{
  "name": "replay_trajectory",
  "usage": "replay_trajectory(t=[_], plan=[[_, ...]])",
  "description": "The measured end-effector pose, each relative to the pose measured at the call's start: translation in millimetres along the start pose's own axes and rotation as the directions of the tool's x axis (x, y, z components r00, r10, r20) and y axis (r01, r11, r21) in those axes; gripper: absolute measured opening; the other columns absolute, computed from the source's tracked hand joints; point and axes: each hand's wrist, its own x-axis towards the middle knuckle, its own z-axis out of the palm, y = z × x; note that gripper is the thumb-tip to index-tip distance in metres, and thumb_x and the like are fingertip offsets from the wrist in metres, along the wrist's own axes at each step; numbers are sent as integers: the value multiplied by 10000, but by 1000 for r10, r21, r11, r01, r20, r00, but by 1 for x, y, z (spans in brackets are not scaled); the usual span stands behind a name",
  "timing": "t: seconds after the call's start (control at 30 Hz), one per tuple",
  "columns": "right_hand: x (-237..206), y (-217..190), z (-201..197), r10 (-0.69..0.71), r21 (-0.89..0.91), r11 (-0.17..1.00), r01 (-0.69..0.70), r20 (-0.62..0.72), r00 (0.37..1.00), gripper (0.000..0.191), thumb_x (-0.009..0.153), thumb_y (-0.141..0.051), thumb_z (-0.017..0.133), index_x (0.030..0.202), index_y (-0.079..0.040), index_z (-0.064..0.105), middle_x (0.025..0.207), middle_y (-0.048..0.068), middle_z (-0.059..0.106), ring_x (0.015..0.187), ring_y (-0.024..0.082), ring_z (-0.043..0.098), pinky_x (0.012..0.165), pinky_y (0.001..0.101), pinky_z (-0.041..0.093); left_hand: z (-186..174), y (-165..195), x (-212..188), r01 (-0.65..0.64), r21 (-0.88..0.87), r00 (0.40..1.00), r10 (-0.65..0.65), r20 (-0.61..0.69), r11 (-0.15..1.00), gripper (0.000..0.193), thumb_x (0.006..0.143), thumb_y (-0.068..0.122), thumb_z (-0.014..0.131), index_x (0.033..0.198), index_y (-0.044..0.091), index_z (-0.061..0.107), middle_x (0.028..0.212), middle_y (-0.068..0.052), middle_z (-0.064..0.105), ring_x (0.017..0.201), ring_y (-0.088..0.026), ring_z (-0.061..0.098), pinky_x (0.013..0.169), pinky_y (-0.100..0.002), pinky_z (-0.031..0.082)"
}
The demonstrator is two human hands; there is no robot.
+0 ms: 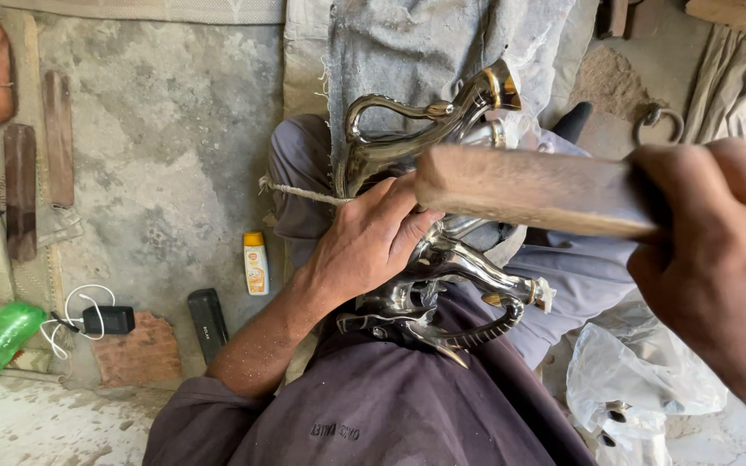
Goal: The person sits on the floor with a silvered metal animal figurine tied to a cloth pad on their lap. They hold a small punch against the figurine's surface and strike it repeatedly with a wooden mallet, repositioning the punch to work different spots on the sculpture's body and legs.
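Across the person's lap lies a shiny curved metal casting, already bright along most of its length, with the left hand gripping its middle and the right hand clenching a wooden block just above it, work seemingly unfinished

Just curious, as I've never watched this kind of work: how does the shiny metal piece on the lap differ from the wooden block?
The shiny curved metal figure is silvery with brass-coloured tips and ornate; the plain brown wooden block is straight and matt. The figure rests on the lap under the left hand; the block is raised above it in the right hand. Each is gripped by one hand.
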Motion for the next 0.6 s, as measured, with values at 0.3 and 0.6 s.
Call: replay_trajectory(t=[0.3, 0.6], plan=[[-8, 0, -2, 125, 143, 979, -144, 138, 983, 474, 795, 49, 749, 1260, 36, 658, 1044, 206, 676, 910, 360, 677, 856, 443, 549, 0, 0, 0, -30, -27, 1000, 30, 6, 999, 370, 1088, 229, 651, 1381, 55, 507, 1024, -141, 652, 867, -300, 686, 732, -432, 568], [-7, -4, -4, 161, 155, 970, -189, 172, 972, 483, 802, -37, 740, 1272, 3, 630, 1080, 186, 673, 873, 309, 681, 798, 415, 564, -1, -6, -3, 3, 22, 998, -5, 62, 1000, 367, 1065, 258, 671, 1355, 72, 545, 897, -112, 604, 734, -281, 631, 646, -434, 536]])
